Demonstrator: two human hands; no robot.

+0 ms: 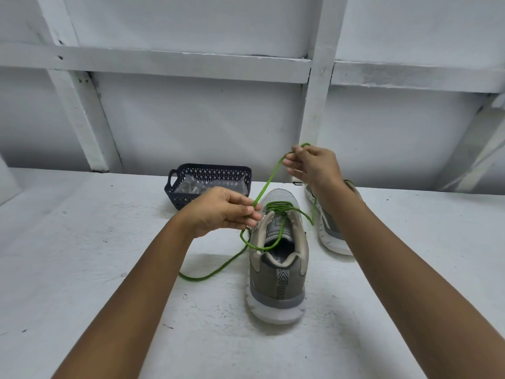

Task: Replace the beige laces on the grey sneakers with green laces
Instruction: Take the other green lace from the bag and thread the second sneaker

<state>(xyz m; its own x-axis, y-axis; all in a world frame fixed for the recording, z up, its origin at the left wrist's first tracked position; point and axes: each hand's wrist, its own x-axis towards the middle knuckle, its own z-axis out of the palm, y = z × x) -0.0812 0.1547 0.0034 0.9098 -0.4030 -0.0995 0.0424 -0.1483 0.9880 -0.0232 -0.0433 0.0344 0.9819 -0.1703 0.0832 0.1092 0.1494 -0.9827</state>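
Note:
A grey sneaker stands upright on the white surface, heel toward me, with a green lace threaded through its front eyelets. My left hand pinches the lace just above the shoe's left side. My right hand is raised behind the shoe and pinches the same strand higher up, so it runs taut between both hands. Loose ends of the lace trail left across the surface and over the shoe's opening. The second grey sneaker lies to the right, mostly hidden by my right forearm.
A dark blue lattice basket holding clear plastic wrapping sits behind my left hand. A white wall with beams rises at the back edge of the white surface.

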